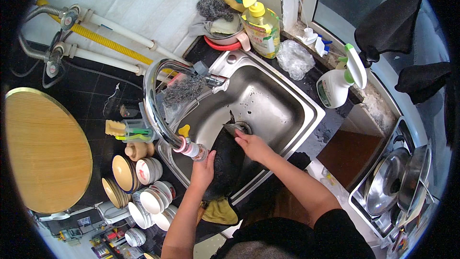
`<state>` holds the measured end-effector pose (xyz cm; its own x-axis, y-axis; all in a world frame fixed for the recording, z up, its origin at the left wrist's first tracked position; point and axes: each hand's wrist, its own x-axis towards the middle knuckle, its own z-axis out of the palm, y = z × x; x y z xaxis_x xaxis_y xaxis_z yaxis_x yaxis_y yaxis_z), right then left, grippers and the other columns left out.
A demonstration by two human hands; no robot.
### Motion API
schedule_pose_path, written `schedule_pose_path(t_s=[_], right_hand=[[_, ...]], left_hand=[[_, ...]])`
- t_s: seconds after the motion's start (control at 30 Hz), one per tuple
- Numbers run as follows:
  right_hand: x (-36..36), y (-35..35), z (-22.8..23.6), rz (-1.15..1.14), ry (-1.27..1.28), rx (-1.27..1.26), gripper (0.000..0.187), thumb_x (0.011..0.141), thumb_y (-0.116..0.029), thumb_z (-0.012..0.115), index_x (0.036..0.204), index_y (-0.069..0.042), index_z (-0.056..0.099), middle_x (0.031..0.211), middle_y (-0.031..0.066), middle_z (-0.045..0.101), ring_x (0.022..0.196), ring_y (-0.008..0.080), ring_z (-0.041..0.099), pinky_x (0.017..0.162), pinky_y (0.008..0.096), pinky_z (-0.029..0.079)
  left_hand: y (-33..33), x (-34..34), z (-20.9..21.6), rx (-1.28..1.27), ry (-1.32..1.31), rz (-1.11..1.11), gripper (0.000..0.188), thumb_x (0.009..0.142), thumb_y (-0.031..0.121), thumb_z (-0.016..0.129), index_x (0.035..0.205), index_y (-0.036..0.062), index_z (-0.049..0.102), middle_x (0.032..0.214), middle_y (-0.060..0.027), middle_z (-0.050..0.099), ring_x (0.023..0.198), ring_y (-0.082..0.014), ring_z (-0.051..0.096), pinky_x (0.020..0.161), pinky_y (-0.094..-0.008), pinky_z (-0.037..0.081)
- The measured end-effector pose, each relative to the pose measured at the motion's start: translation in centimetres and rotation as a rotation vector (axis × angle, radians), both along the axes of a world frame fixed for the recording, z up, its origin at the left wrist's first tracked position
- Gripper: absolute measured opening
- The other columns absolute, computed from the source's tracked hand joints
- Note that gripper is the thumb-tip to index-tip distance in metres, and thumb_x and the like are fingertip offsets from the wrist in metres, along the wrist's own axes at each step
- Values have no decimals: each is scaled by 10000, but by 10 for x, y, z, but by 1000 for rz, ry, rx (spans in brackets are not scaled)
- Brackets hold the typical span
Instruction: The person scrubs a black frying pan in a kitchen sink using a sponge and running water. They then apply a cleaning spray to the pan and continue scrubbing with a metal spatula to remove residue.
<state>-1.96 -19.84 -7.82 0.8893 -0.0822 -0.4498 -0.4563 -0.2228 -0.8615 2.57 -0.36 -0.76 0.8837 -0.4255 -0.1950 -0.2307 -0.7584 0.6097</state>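
The right hand [254,147] is closed, thumb and fingers pinching a grey flat piece [233,128]; the low, close grip would suit control over its edge. The left hand [203,172] is half curled along the left side of a black thing [224,156], probably to steady it; its fingers are partly hidden, so I cannot tell how firmly it holds. The black thing lies lengthwise in the lower middle of the sink [282,98], its upper end beside the drain [245,127], where runoff could leave easily. What it is exactly, I cannot make out.

The tap [152,84] arches from left of centre, its body partly above the left hand, its spout over the upper part of the sink, apart from the work.

Below the sink, a yellow cloth [220,211] lies near the edge, handy for wiping. At upper centre, the soap bottle [262,31] and a bowl [225,38] of scrubbers stand just past the rim, presumably for easy reach; a spray bottle [335,86] stands farther right. Stacked bowls [152,201] fill the lower left, perhaps nested to save space, while a round board [48,151] occupies the far left.
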Motion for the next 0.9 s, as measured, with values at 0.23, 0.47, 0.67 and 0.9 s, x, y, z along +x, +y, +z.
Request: schedule_pose_path(t_s=[0.23,0.47,0.67,0.9], right_hand=[[-4,4,35,-23,-146,-77,423,928,-390,467,1304,-201,502,919,245,628,871,420,605,775,480,486],[10,-6,8,116,108,-122,449,949,-400,422,1360,-221,432,1020,216,625,927,407,596,817,464,478],[0,-3,38,233,-25,-66,433,935,-418,448,1325,-233,479,1014,228,620,925,416,593,818,468,477],[12,2,11,126,22,-76,433,937,-412,453,1328,-228,474,965,213,635,876,407,609,768,460,491]], left_hand=[[-2,0,4,-15,14,39,280,968,228,475,927,-40,545,791,-224,551,749,-333,544,731,-365,435],[0,8,14,-41,54,18,139,923,97,510,998,-20,521,902,-176,563,855,-338,558,810,-351,441],[9,15,13,-97,70,27,141,890,9,480,1024,-9,521,931,-153,573,884,-272,576,821,-334,444],[7,17,13,-169,60,37,138,932,112,522,916,-23,502,842,-147,509,805,-269,503,766,-339,418]])
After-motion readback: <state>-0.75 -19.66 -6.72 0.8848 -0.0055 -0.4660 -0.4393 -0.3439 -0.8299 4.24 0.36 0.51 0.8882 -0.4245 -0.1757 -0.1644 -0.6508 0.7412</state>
